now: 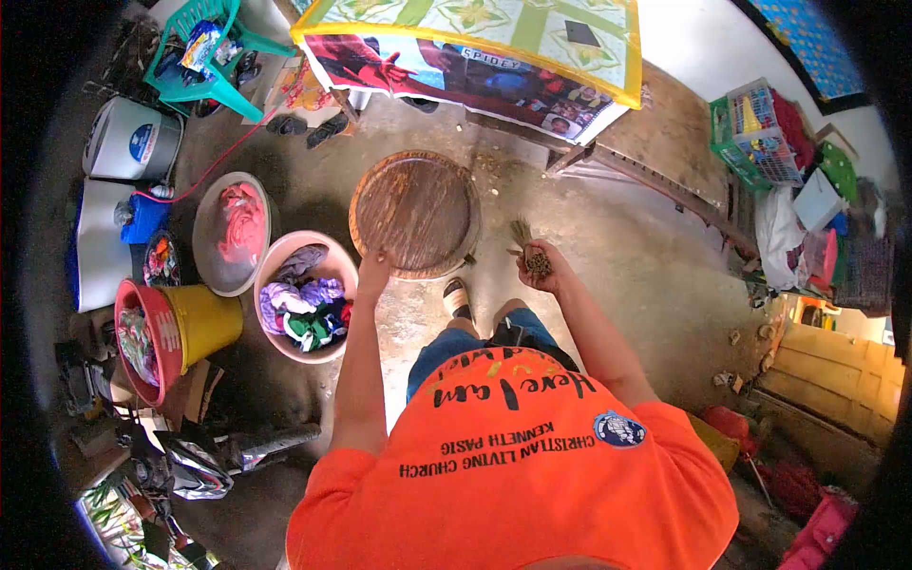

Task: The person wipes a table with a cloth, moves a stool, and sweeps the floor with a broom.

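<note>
My left hand (376,270) is closed on the near left rim of a round brown wooden tray (416,214), which is in front of me over the concrete floor. Whether the tray touches the floor I cannot tell. To the right, my right hand (548,270) is wrapped round a bundle of thin sticks (538,263); their frayed ends (521,231) point up and to the left, apart from the tray.
Left of the tray are a pink basin of clothes (349,263), a pale basin with pink cloth (204,228) and a yellow bucket (211,325). A covered table (475,24) and wooden bench (655,133) stand ahead. Slippers (328,129) lie near the table.
</note>
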`<act>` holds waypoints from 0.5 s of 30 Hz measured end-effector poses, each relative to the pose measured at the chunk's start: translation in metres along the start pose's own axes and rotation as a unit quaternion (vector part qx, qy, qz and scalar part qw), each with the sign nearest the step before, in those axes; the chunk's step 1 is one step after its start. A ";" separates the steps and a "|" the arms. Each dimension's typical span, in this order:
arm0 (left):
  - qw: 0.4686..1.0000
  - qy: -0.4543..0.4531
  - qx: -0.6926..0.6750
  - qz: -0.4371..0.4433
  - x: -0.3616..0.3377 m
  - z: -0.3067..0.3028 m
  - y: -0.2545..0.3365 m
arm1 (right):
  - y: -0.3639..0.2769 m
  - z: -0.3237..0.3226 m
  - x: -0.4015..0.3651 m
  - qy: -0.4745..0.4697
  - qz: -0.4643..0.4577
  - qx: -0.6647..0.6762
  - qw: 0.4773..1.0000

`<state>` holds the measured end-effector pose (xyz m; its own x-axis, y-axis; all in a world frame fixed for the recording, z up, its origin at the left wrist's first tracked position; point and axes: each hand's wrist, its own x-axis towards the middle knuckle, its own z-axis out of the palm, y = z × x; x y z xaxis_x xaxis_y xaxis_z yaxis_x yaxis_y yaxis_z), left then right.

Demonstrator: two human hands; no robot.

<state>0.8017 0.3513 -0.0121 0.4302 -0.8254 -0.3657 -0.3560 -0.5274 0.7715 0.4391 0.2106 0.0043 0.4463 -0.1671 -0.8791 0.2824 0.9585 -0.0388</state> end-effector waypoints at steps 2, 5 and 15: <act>0.988 0.066 -0.139 0.010 0.043 0.001 -0.029 | -0.018 0.018 0.008 0.014 -0.005 -0.020 1.000; 0.985 0.145 -0.075 -0.062 0.073 -0.005 -0.029 | -0.044 0.023 0.035 0.000 -0.001 -0.039 0.999; 0.947 0.245 -0.008 -0.206 0.106 0.012 -0.068 | -0.130 0.040 0.124 -0.007 0.058 -0.095 0.994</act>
<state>0.8616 0.2970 -0.1103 0.8648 -0.3560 -0.3541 -0.0641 -0.7777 0.6253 0.4921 0.0559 -0.0811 0.4790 -0.0545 -0.8761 0.0632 0.9976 -0.0275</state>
